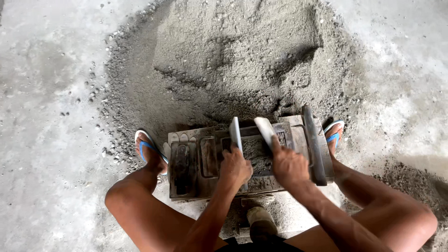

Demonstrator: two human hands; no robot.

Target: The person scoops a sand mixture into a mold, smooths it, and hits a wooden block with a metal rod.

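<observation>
Each hand grips a flat grey plate: left hand (234, 169), right hand (288, 164). Beneath them, the worn metal mould (200, 163) holds damp grey mix (258, 156).

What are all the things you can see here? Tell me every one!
Sand pile: one, grey, spread over the floor beyond the mould.
Mould: one, grey metal, caked with mix, on the floor between the feet.
Flat plates: two, pale grey, standing in the mould's middle compartment, one in each hand.
Floor: one, pale grey concrete, all around.
Flip-flops: two, blue and white, one on each foot beside the mould.
Left hand: grips the left plate.
Right hand: grips the right plate.
Legs: two, bare, knees bent either side.
</observation>
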